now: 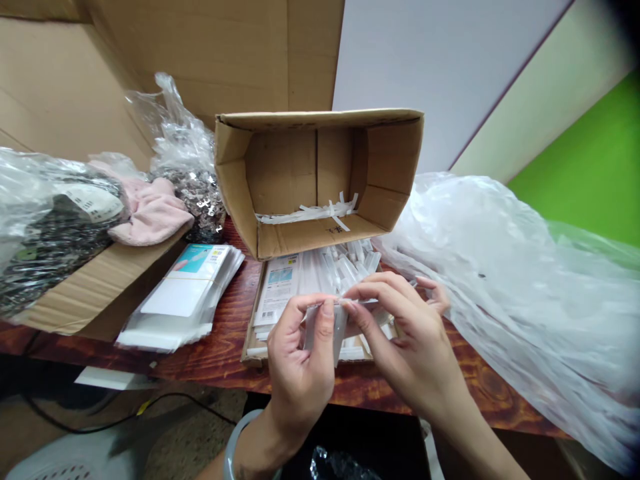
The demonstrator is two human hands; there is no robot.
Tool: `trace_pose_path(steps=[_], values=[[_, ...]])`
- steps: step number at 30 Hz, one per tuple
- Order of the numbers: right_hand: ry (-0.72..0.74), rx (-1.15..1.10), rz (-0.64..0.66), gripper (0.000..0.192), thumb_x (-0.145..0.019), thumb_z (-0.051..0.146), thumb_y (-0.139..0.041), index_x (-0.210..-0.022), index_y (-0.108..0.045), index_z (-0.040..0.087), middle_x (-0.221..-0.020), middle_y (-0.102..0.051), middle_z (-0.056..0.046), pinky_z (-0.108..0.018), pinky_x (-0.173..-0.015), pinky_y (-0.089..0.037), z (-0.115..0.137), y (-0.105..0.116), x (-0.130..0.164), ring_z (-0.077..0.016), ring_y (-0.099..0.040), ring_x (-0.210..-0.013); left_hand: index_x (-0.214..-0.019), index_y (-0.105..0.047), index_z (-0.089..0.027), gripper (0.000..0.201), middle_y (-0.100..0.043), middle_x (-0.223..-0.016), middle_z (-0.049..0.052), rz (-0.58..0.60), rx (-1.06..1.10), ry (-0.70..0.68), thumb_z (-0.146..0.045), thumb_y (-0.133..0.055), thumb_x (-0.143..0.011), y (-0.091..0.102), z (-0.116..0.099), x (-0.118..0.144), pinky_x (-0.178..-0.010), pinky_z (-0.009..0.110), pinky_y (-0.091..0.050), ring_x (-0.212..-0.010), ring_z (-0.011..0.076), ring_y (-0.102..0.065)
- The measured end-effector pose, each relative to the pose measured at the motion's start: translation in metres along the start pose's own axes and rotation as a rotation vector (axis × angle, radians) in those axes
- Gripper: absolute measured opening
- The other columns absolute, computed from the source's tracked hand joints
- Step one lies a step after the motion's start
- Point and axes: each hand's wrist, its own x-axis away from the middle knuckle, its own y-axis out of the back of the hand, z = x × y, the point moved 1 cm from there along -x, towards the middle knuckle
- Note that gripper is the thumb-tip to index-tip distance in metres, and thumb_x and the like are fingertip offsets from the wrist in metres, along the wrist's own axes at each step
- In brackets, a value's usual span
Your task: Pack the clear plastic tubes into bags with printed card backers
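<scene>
Over the front of a shallow cardboard tray [256, 362], both my hands are closed. My left hand [303, 360] pinches a clear plastic bag [340, 333] between thumb and forefinger at its upper edge. Right beside that grip, the thumb and fingers of my right hand [413, 333] pinch the same edge. What lies inside the bag, if anything, I cannot make out. Behind my hands the tray holds printed packets [280, 283] and several clear plastic pieces [347, 267].
An open cardboard box [305, 167] lies on its side behind the tray, with white strips [310, 213] inside. To the left are stacked packaging sleeves [180, 293], a pink cloth [153, 213] and a bag of dark parts [200, 200]. Crumpled plastic sheeting [510, 267] covers the right side.
</scene>
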Motion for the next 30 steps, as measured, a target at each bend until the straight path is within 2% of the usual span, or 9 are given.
trace_pose_path(steps=[4, 7, 14, 19, 24, 30], values=[[-0.050, -0.054, -0.026, 0.009, -0.091, 0.018, -0.060, -0.087, -0.061, 0.025, -0.091, -0.065, 0.006, -0.042, -0.098, -0.019, -0.0008, -0.0010, -0.0018, -0.0136, -0.062, -0.091, -0.091, -0.070, -0.020, 0.009, -0.071, -0.085, 0.000, -0.016, 0.130, 0.092, -0.023, -0.061, -0.092, 0.0004, 0.0002, -0.0018, -0.070, 0.011, -0.052, -0.074, 0.0073, -0.066], [-0.059, -0.062, -0.061, 0.008, -0.089, 0.018, -0.061, -0.085, -0.061, 0.025, -0.092, -0.065, 0.004, -0.042, -0.097, -0.021, 0.0005, -0.0008, -0.0020, -0.0149, -0.062, -0.093, -0.093, -0.073, -0.021, 0.010, -0.073, -0.086, 0.001, -0.024, 0.186, 0.120, -0.023, -0.064, -0.091, 0.0015, 0.0027, -0.0021, -0.070, 0.013, -0.054, -0.075, 0.0091, -0.068], [-0.034, -0.007, -0.051, 0.008, -0.091, 0.017, -0.058, -0.088, -0.060, 0.024, -0.095, -0.063, 0.003, -0.044, -0.101, -0.018, 0.0021, -0.0048, -0.0031, -0.0155, -0.060, -0.100, -0.089, -0.071, -0.018, 0.005, -0.071, -0.078, 0.000, -0.050, 0.039, 0.050, -0.021, -0.067, -0.087, 0.0018, 0.0043, -0.0021, -0.063, 0.013, -0.053, -0.068, 0.0096, -0.067], [0.055, 0.044, -0.086, 0.013, -0.092, 0.022, -0.060, -0.103, -0.062, 0.027, -0.107, -0.066, 0.001, -0.046, -0.106, -0.014, -0.0006, -0.0049, -0.0008, -0.0189, -0.061, -0.110, -0.088, -0.067, -0.018, 0.005, -0.068, -0.079, -0.001, -0.073, 0.014, 0.031, -0.022, -0.064, -0.090, 0.0010, 0.0046, -0.0019, -0.066, 0.013, -0.051, -0.069, 0.0079, -0.064], [0.051, -0.021, -0.090, 0.008, -0.089, 0.017, -0.061, -0.088, -0.062, 0.025, -0.096, -0.067, 0.002, -0.048, -0.109, -0.012, -0.0021, -0.0079, 0.0016, -0.0185, -0.061, -0.105, -0.087, -0.067, -0.018, 0.008, -0.070, -0.084, 0.001, -0.088, 0.042, 0.003, -0.022, -0.062, -0.091, 0.0000, 0.0034, 0.0003, -0.072, 0.016, -0.053, -0.076, 0.0104, -0.066], [0.026, -0.010, -0.069, 0.008, -0.090, 0.017, -0.061, -0.088, -0.061, 0.025, -0.096, -0.065, 0.003, -0.048, -0.109, -0.010, 0.0003, -0.0086, -0.0008, -0.0178, -0.061, -0.105, -0.096, -0.074, -0.021, 0.011, -0.074, -0.090, 0.001, -0.075, 0.017, 0.020, -0.021, -0.067, -0.088, 0.0019, 0.0079, -0.0014, -0.074, 0.016, -0.054, -0.080, 0.0117, -0.069]])
